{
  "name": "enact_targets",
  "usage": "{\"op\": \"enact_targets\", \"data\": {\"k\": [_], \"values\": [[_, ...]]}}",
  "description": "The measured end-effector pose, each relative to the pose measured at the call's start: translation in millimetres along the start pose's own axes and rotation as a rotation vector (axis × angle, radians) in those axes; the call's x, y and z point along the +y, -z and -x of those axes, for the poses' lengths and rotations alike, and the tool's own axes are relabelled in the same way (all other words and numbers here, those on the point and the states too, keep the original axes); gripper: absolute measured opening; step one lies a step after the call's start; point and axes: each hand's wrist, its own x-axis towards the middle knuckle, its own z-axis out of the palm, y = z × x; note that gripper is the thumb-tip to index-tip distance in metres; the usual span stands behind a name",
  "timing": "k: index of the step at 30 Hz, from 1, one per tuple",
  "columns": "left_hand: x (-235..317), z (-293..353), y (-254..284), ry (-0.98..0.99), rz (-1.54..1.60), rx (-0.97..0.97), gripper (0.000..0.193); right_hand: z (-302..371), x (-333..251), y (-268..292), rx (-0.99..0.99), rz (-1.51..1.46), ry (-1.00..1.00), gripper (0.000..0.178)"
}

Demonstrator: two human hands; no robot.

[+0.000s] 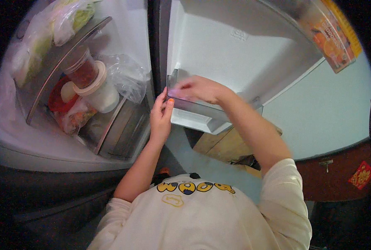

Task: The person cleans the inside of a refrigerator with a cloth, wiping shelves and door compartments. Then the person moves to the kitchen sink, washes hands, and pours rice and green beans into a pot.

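A clear grey door bin (pixel 202 106) sits low on the inner side of the open fridge door (pixel 231 46). My left hand (pixel 161 116) grips the bin's left end, its thumb with an orange nail against the front wall and the other fingers around the corner. Inside the bin, near that same end, my right hand (pixel 202 89) is bent down with its fingers curled. Something pinkish-purple (pixel 176 92) shows under those fingertips, too blurred to name.
On the left, the fridge compartment holds stacked tubs (pixel 100 89), a clear plastic bag (pixel 125 75), bagged greens (pixel 71 21) and a drawer (pixel 125 129). An orange box (pixel 331 41) is at upper right. Below the door are wooden boards (pixel 219 143); a dark red cabinet (pixel 335 175) stands right.
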Motion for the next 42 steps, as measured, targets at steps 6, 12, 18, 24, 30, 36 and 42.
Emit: {"op": "enact_targets", "data": {"k": [6,12,18,24,30,36,42], "values": [[0.8,-4.2,8.0,0.035,0.122,0.001,0.046,31.0,10.4,13.9,-0.061,0.151,-0.041,0.023],[-3.0,-0.3,-0.9,-0.023,0.092,0.023,0.044,147.8,59.5,71.1,-0.204,0.313,-0.41,0.023],[8.2,6.4,-3.8,-0.003,0.032,0.075,0.049,92.9,40.1,44.3,-0.168,0.309,-0.145,0.018],[-8.1,0.1,6.0,-0.022,0.071,0.078,0.042,12.6,23.0,-24.2,0.109,-0.023,0.262,0.02],[-10.1,0.4,3.0,0.002,0.054,0.104,0.04,92.5,54.0,33.9,-0.175,0.533,-0.008,0.018],[-10.8,-0.8,3.4,-0.02,0.064,0.077,0.039,134.2,33.1,31.4,-0.265,1.12,-0.473,0.01],[-11.4,0.6,3.5,-0.011,0.118,0.055,0.039,110.0,28.0,58.6,0.44,1.175,0.187,0.007]]}}
